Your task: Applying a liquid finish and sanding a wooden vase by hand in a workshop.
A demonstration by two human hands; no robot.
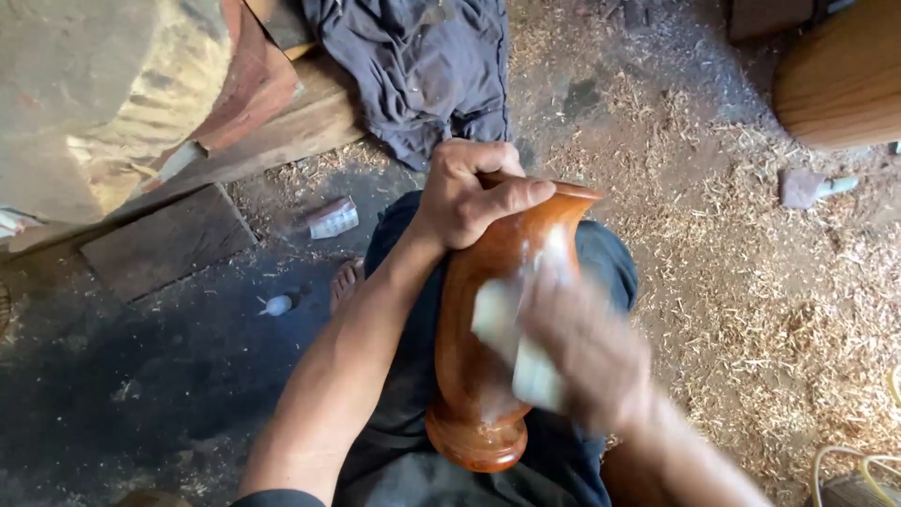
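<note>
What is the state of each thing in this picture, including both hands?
Wooden vase: lying tilted on the person's lap, glossy, mouth pointing away.
Left hand: closed around the vase's rim.
Right hand: blurred by motion, pressing a pale pad against the vase's body.
Pale pad: held under the right hand, against the vase.
Dark cloth: crumpled on the floor.
Wood shavings: scattered over the floor.

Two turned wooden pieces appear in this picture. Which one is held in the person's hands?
The glossy reddish vase on the lap: left hand grips its rim, right hand presses a pale pad against it. The paler piece stands untouched, top right.
</note>
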